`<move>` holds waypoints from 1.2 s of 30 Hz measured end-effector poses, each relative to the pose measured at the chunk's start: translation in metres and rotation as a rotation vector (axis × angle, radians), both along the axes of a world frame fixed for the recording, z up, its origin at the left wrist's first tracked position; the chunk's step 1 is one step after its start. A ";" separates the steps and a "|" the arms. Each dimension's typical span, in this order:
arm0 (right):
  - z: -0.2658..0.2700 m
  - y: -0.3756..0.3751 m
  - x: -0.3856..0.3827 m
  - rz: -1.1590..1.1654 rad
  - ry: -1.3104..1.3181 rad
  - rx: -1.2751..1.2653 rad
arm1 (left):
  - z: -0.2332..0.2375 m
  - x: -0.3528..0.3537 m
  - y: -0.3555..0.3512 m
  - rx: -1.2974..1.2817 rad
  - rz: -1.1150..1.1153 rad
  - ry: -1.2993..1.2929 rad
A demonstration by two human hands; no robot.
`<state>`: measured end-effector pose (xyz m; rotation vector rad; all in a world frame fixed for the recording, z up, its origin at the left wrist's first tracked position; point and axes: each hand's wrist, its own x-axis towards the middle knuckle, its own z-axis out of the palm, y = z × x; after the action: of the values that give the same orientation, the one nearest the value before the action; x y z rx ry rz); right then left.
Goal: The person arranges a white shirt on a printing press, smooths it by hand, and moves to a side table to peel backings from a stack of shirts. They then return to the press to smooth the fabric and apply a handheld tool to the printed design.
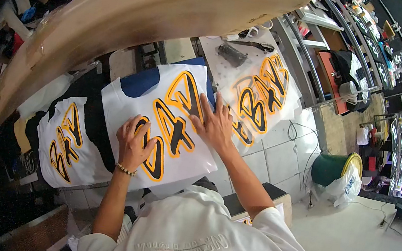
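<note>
A white shirt (185, 162) with large black and orange lettering lies in front of me, a dark blue piece showing at its top. My left hand (133, 147), a beaded bracelet at its wrist, rests on the left part of the lettering with fingers bent and apart. Spread fingers of my right hand (215, 126) touch the shirt's right side by the last letter. To the left lies another white piece (88, 161) with similar lettering on black cloth. Right of my right hand, clear sheets (287, 99) carry the same lettering.
A large brown taped cover (155, 9) arches across the top. A dark object (232, 55) sits on the table behind the sheets. Metal racks (305, 42) stand at upper right. On the tiled floor are a green bucket (327, 169) with a plastic bag and cables.
</note>
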<state>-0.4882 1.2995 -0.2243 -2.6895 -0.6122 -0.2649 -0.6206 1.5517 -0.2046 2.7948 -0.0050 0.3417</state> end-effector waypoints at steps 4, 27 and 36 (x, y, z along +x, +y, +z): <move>-0.002 0.000 0.000 -0.004 0.007 0.024 | 0.001 -0.001 0.001 0.000 -0.001 0.024; -0.001 0.001 0.001 0.003 0.026 0.041 | 0.000 -0.001 0.004 0.019 -0.012 0.015; -0.005 0.004 0.000 0.015 -0.045 0.031 | -0.005 -0.003 0.004 -0.008 -0.002 -0.017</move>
<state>-0.4882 1.3039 -0.2295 -2.6545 -0.6362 -0.3294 -0.6232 1.5556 -0.2092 2.7835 -0.0105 0.3647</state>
